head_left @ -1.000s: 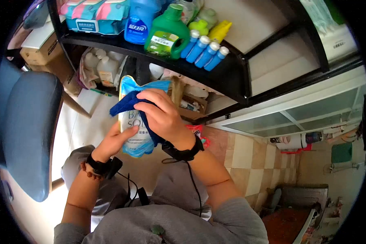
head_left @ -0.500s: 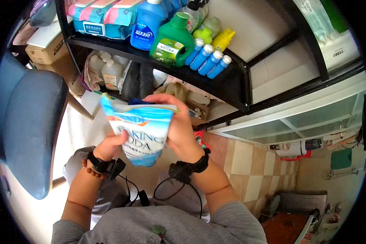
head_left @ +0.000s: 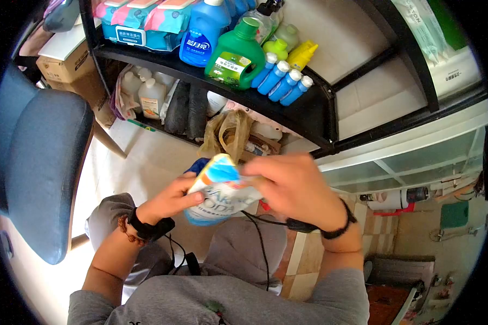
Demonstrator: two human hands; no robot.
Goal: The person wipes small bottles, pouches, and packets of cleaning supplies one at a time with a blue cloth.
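Note:
A white and blue bag of baking soda [head_left: 222,201] is held in front of my lap, its top tilted and partly folded. My left hand [head_left: 171,199] grips its left side, thumb on the printed front and the other fingers behind. Something dark blue [head_left: 198,166] shows behind the bag beside my left fingers; its kind is hidden. At the bag's upper right edge, my right hand [head_left: 298,187] has its fingers closed on the rim, slightly blurred by motion.
Ahead stands a black shelf [head_left: 287,116] with a green jug [head_left: 236,57], a blue bottle [head_left: 203,35], wipes packs [head_left: 138,27] and several small blue bottles. A plastic bag [head_left: 228,135] sits on the lower level. A dark blue chair [head_left: 43,173] is at left, a glass-panelled door [head_left: 396,165] at right.
My right hand has moved from behind the bag to its upper right edge. The bag has shifted right and its top now leans and folds. My left hand has moved right with it.

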